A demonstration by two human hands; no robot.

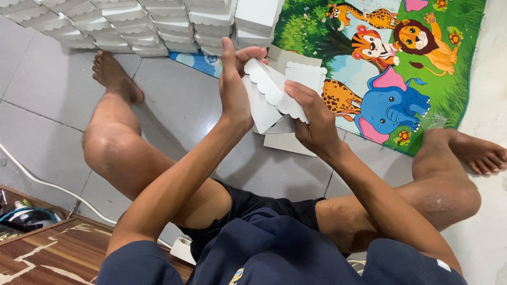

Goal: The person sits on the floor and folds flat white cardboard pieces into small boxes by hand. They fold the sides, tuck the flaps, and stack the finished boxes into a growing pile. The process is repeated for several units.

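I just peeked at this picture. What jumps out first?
Two hands in the middle: the left hand and right hand fold a white scalloped cardboard box above the grey tiled floor. To the right lies a bright play mat with cartoon animals. Stacks of finished white boxes line the top.

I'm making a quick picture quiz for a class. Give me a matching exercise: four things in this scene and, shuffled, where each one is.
Things:
1. white scalloped box
2. stack of folded white boxes
3. animal play mat
4. white cable

Places:
A. on the grey tiles beside the left knee
B. between the left hand and right hand
C. spread on the floor at upper right
D. piled along the top edge, past the left foot

Pairs: 1-B, 2-D, 3-C, 4-A
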